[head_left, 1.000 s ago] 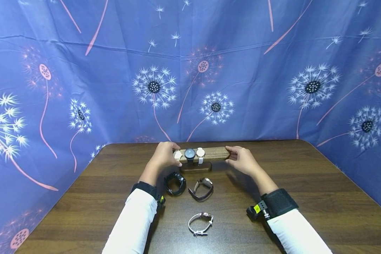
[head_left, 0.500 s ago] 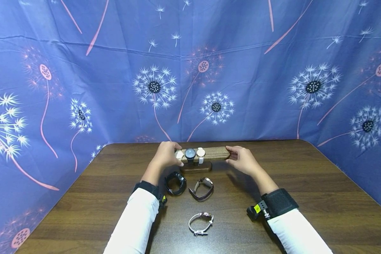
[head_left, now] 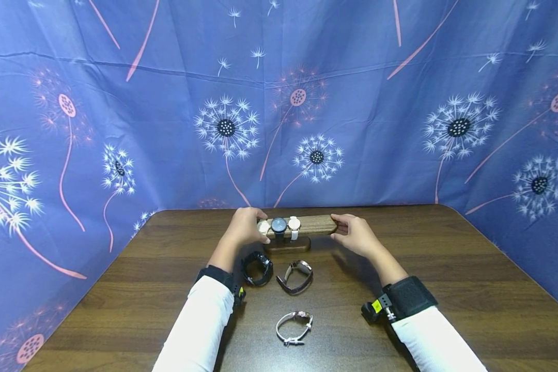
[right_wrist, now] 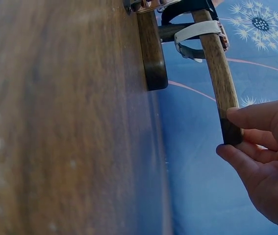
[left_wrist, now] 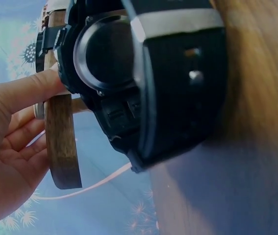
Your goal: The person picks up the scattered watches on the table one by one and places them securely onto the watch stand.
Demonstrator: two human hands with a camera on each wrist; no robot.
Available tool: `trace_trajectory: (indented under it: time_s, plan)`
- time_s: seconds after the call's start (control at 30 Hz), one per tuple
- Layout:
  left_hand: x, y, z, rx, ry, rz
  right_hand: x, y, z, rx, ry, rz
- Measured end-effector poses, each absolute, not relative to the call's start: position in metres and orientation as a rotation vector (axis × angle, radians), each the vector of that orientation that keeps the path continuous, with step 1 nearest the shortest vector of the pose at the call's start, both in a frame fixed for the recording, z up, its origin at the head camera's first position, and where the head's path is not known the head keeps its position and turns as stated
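Observation:
A wooden watch stand has a round-edged horizontal bar (head_left: 317, 224) above a dark base (head_left: 287, 245). My left hand (head_left: 243, 226) pinches a pale-faced watch (head_left: 263, 227) on the bar's left part; its strap is mostly hidden by the fingers. Beyond the hand, the bar's left end (left_wrist: 64, 152) sticks out in the left wrist view. Beside that watch sit a dark-faced watch (head_left: 279, 225) and a white-strapped watch (head_left: 294, 223), both strapped round the bar. At the bar's right end, my right hand (head_left: 357, 236) grips the wood between thumb and fingers.
In front of the stand, a chunky black watch (head_left: 267, 264), a brown-strapped watch (head_left: 302, 267) and a slim white watch (head_left: 282, 321) stand on the wooden table (head_left: 121, 299). A blue dandelion-print cloth (head_left: 376, 129) hangs behind the table.
My left hand has shifted slightly right along the bar, and the pale-faced watch has moved with it towards the dark-faced one. My right hand stays at the bar's end.

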State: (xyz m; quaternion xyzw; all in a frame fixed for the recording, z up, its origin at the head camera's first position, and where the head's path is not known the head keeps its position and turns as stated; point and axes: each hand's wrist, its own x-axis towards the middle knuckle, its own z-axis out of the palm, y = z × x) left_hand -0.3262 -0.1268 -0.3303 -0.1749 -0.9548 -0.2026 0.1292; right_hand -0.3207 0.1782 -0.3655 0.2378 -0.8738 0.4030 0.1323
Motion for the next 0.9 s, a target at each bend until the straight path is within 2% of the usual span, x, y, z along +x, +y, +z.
trace_trajectory:
  time_s: [0.6,0.9]
  plan:
    - [-0.323,-0.135,-0.346,-0.6,-2.647,-0.766,-0.319,0.175,-0.366,0.597,-2.526,1.325]
    - [-0.314,-0.143,-0.341,-0.531,-2.63,-1.057,-0.315,0.172,-0.359,0.583,-2.546,1.248]
